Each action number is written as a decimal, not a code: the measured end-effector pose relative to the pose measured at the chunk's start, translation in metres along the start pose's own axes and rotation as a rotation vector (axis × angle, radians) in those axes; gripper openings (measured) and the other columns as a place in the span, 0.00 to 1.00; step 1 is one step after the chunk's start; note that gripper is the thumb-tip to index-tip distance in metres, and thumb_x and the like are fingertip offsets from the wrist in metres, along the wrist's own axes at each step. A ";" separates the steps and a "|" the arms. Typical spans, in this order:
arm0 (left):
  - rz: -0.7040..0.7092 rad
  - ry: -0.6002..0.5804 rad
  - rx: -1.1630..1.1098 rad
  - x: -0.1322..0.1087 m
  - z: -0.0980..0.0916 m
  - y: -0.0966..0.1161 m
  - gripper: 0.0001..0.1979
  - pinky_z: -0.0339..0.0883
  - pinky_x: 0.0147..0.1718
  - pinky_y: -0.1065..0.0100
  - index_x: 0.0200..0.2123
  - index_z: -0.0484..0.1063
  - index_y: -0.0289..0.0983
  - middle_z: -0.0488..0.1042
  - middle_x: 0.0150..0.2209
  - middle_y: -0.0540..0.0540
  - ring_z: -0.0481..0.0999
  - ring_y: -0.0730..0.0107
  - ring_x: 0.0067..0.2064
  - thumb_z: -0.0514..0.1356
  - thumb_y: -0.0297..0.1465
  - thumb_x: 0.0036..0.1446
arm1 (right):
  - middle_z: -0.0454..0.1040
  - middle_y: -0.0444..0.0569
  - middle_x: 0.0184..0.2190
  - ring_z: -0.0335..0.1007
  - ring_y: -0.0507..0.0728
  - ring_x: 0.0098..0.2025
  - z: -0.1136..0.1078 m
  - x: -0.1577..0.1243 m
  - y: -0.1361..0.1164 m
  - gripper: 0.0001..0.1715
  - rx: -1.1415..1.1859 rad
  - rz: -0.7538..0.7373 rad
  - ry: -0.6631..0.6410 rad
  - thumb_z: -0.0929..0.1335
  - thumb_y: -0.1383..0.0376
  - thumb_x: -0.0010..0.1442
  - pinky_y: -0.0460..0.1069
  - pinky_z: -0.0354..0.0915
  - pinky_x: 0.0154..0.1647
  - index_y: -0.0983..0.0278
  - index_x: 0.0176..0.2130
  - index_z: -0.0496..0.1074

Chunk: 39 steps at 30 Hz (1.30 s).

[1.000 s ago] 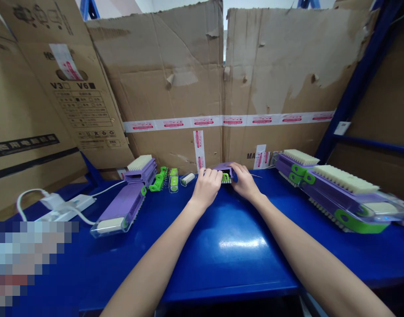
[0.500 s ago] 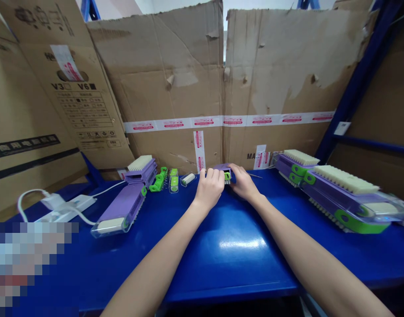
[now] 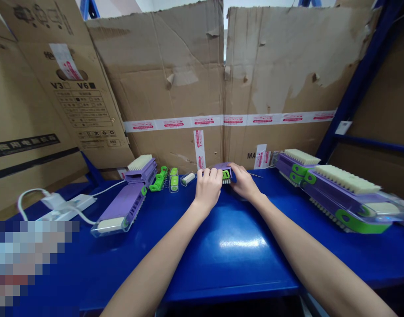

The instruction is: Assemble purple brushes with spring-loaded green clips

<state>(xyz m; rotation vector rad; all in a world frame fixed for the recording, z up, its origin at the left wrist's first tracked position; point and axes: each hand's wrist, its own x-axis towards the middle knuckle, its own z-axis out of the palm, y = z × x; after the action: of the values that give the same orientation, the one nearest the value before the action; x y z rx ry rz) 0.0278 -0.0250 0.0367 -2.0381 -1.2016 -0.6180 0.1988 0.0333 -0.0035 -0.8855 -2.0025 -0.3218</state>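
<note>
At the back middle of the blue table, both hands are on a small purple brush block with pale bristles along its lower edge. A green clip shows in the dark opening of its near side. My left hand is closed, fingers curled at the block's left end beside the clip; its fingertips are hidden. My right hand grips the block's right end, fingers over the top and the thumb out of sight.
Left of my hands lie a clear case with a pale insert, green-topped pieces and a green bracket. Purple brush units stand left and right. A white power strip and thin tool are also there. Cardboard walls the back.
The green clip now fills more of the block's opening, where a dark gap showed before. My left fingers have shifted slightly; my right hand stays on the block.
</note>
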 end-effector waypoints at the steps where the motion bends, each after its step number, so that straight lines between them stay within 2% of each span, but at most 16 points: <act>1: -0.006 -0.001 0.003 0.000 -0.001 0.001 0.13 0.57 0.43 0.56 0.47 0.67 0.32 0.71 0.38 0.40 0.68 0.56 0.41 0.51 0.24 0.59 | 0.67 0.58 0.53 0.64 0.64 0.53 0.000 0.000 0.000 0.38 -0.002 0.001 -0.002 0.62 0.77 0.45 0.61 0.63 0.53 0.65 0.56 0.58; 7: 0.064 -0.031 0.036 0.002 -0.006 0.003 0.14 0.57 0.43 0.55 0.47 0.66 0.30 0.70 0.39 0.39 0.68 0.56 0.41 0.50 0.23 0.58 | 0.66 0.58 0.54 0.64 0.64 0.53 -0.001 0.001 -0.001 0.39 -0.001 0.006 -0.018 0.62 0.77 0.44 0.61 0.64 0.53 0.65 0.57 0.57; 13: -0.059 -0.046 -0.037 -0.001 0.003 0.002 0.11 0.58 0.38 0.59 0.45 0.67 0.33 0.69 0.37 0.41 0.68 0.57 0.40 0.52 0.26 0.58 | 0.68 0.60 0.52 0.65 0.64 0.51 0.000 0.001 -0.002 0.37 -0.010 0.028 -0.066 0.62 0.78 0.44 0.60 0.65 0.50 0.67 0.55 0.58; 16: -0.007 -0.019 -0.034 -0.001 0.003 0.003 0.12 0.58 0.39 0.59 0.45 0.66 0.33 0.69 0.38 0.41 0.68 0.57 0.40 0.52 0.25 0.59 | 0.67 0.59 0.52 0.65 0.64 0.51 0.000 0.002 -0.002 0.37 0.000 0.023 -0.069 0.62 0.77 0.44 0.60 0.65 0.50 0.66 0.55 0.58; 20: 0.066 -0.014 -0.066 0.000 0.002 0.006 0.11 0.57 0.44 0.57 0.44 0.67 0.33 0.69 0.38 0.40 0.68 0.57 0.42 0.50 0.24 0.58 | 0.66 0.61 0.53 0.64 0.64 0.53 0.001 0.002 -0.003 0.36 0.009 -0.033 -0.098 0.62 0.77 0.45 0.59 0.64 0.52 0.67 0.55 0.58; 26: -0.068 -0.041 -0.232 0.000 0.010 -0.001 0.09 0.59 0.43 0.60 0.42 0.66 0.35 0.70 0.38 0.42 0.69 0.59 0.41 0.53 0.31 0.60 | 0.67 0.59 0.53 0.65 0.63 0.52 0.004 0.000 -0.004 0.35 0.020 0.023 -0.051 0.63 0.77 0.45 0.59 0.64 0.53 0.66 0.55 0.59; 33: -0.022 -0.005 -0.196 -0.001 0.013 -0.005 0.13 0.57 0.49 0.57 0.46 0.66 0.35 0.70 0.41 0.40 0.69 0.58 0.45 0.51 0.24 0.57 | 0.69 0.57 0.51 0.66 0.63 0.50 0.003 0.000 -0.004 0.36 0.036 0.055 -0.054 0.63 0.76 0.45 0.59 0.64 0.51 0.65 0.55 0.59; 39: -0.004 0.005 -0.162 0.001 0.008 -0.005 0.13 0.55 0.51 0.55 0.44 0.67 0.35 0.72 0.41 0.41 0.68 0.57 0.46 0.52 0.21 0.55 | 0.69 0.57 0.50 0.67 0.64 0.49 0.004 0.000 -0.003 0.36 0.020 0.058 -0.044 0.63 0.76 0.45 0.59 0.65 0.50 0.64 0.55 0.59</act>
<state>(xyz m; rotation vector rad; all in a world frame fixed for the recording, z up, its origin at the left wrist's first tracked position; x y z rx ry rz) 0.0240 -0.0167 0.0337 -2.1667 -1.1870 -0.7435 0.1945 0.0327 -0.0055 -0.9426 -2.0126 -0.2513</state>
